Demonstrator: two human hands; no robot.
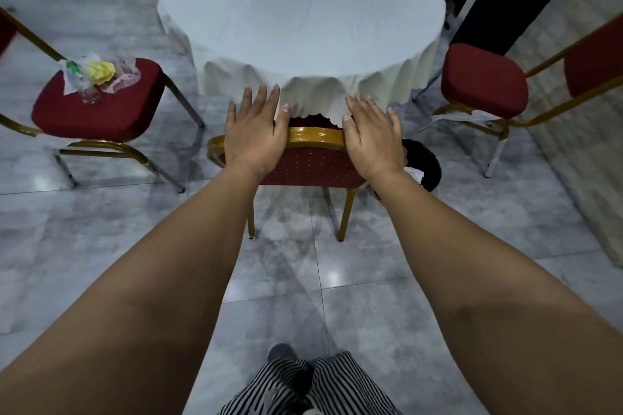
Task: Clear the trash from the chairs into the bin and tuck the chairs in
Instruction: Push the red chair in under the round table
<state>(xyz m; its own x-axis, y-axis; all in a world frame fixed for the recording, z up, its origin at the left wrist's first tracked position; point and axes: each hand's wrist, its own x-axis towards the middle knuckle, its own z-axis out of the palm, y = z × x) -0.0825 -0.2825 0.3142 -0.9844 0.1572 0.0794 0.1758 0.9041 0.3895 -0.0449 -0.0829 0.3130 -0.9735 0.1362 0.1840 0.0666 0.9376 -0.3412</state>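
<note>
A red chair with a gold frame (315,140) stands right in front of me, its seat hidden under the white tablecloth. My left hand (254,131) and my right hand (371,136) lie flat with straight fingers on the top of its backrest. On the left, a second red chair (97,118) carries trash (97,72): clear plastic wrappers, a crumpled yellow piece and a plastic bottle. A third red chair (483,81) on the right has a bare seat. A black bin (426,162) with white paper inside sits on the floor just right of my right wrist.
The round table (303,10) with a white cloth fills the top middle. Grey marble floor tiles surround it. A dark panel and a textured wall stand at the right. My striped trousers and a shoe show at the bottom.
</note>
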